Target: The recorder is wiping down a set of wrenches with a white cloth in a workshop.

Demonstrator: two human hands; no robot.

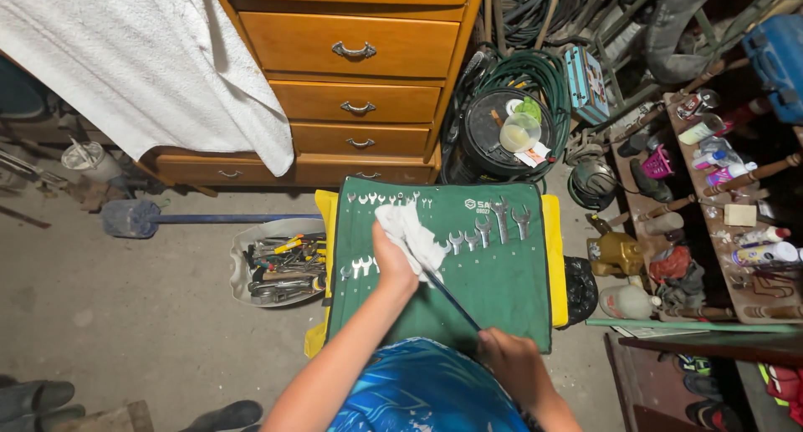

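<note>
Over the green tool roll [493,290] my left hand [391,263] holds a white rag [410,235], fingers closed around the cloth and pinching it onto the upper end of a long dark wrench [452,302]. Right hand [512,361] sits lower, near my lap, fingers pressed together on the bottom end of the same wrench, so the tool runs diagonally between both hands, tilted up-left. Rag covers the wrench head, can't see it. Tool roll lies spread flat on a yellow board [554,256] on the floor, in front of a wooden dresser [360,72]. Roll carries a row of small wrenches [389,199] along its top left edge, bigger open-end wrenches [489,224] to the right of the rag, a few more [360,267] just left of my left wrist. Left of the roll, touching the yellow board edge, a shallow grey tray [259,231] full of mixed hand tools. Further left a blue-handled mallet [134,218] lies on the concrete floor [109,315]. White towel [150,56] hangs over the dresser's left side. Right of the dresser, a black bucket [493,135] with a coiled green hose [544,81] around it. Far right, a low shelf [728,256] cluttered with bottles and cans. My blue shirt [427,390] fills the bottom of the view.
</note>
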